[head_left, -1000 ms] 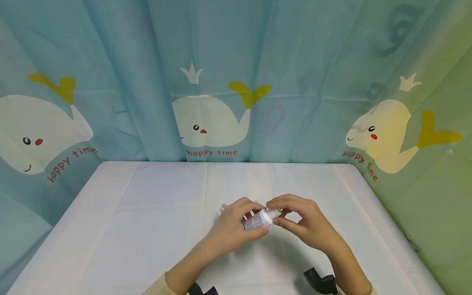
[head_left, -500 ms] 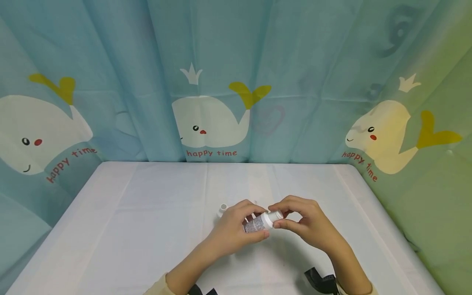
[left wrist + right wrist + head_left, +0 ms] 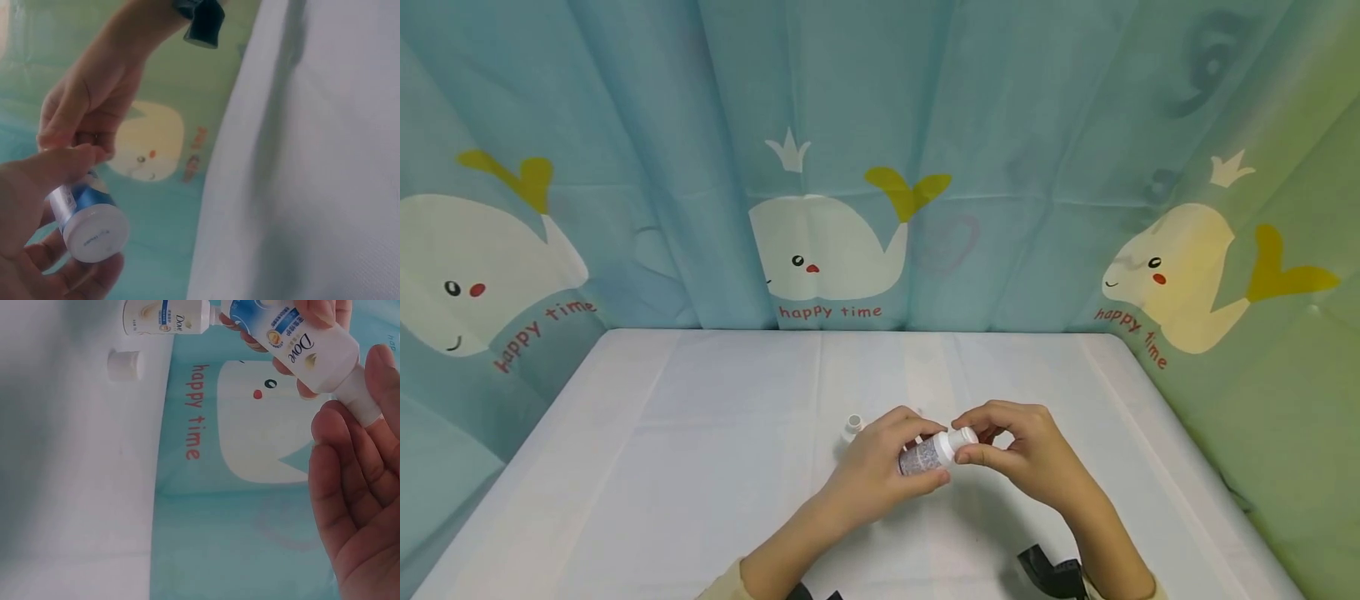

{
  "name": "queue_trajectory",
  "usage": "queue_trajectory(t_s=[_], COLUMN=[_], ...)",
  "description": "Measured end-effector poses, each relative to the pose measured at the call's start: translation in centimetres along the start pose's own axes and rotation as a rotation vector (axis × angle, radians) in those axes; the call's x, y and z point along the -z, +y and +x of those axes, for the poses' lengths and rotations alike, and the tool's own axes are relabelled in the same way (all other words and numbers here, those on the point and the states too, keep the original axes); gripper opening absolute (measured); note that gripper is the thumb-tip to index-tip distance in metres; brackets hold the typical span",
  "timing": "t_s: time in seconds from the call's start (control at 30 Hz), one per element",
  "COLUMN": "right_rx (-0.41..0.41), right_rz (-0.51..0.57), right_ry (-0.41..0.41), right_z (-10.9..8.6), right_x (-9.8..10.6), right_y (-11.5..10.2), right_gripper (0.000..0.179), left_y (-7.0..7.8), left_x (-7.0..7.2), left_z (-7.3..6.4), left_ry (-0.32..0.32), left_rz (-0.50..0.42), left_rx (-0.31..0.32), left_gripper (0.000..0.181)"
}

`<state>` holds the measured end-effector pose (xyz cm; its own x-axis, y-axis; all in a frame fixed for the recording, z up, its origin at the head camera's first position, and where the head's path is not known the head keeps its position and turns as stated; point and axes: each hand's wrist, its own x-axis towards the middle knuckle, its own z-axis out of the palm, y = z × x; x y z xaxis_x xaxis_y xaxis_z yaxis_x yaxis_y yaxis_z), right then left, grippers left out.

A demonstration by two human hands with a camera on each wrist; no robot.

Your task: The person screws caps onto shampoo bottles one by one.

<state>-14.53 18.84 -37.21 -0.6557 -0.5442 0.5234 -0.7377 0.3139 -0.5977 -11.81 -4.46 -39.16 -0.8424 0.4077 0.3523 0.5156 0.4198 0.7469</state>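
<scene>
My left hand point(image 3: 880, 462) grips a small white Dove bottle point(image 3: 299, 342) with a blue-patterned label, held tilted above the table. Its round white base faces the left wrist camera, and its capped end points at my right hand point(image 3: 1011, 442). There, my right thumb and fingers pinch the white cap point(image 3: 358, 397), which sits on the bottle's neck. Just beyond my left hand stands a second Dove bottle point(image 3: 167, 317), its narrow neck bare of a cap; in the head view that hand partly hides it.
A loose white cap point(image 3: 125, 365) rests on the table near the second bottle. White cloth covers the table point(image 3: 700, 467). Behind and at the right hangs a blue-green curtain point(image 3: 1030, 125) printed with whales. Black straps point(image 3: 1052, 575) are around both wrists.
The held bottle has shifted slightly right and toward me, with its end turned more to the camera. My right fingers have moved a little on the cap, so more of it shows.
</scene>
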Motion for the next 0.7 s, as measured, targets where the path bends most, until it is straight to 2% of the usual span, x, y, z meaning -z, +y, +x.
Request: queue_trajectory(t_s=[0.13,0.37,0.53,0.7], right_rx=[-0.014,-0.075,-0.131,-0.159], right_rz=[0.018,0.1,0.152,0.162], right_ry=[-0.006,-0.057,-0.073,-0.072], right_z=[0.1,-0.1,-0.3,-0.2], right_x=[0.0,-0.2,-0.1,0.3], right_y=[-0.1,0.3,0.8,1.2], right_gripper=[0.034,0.047,0.039,0.029], left_y=[0.0,-0.4,-0.7,-0.9], left_x=[-0.2,-0.9,-1.4,-1.7], left_z=[0.0,0.2,0.5,1.1], left_ry=[0.024,0.069,0.112,0.132], left_rz=[0.006,-0.069,-0.132,-0.24], left_rx=[0.001,-0.01,-0.01,0.043], left_gripper=[0.039,0.039,0.039,0.04])
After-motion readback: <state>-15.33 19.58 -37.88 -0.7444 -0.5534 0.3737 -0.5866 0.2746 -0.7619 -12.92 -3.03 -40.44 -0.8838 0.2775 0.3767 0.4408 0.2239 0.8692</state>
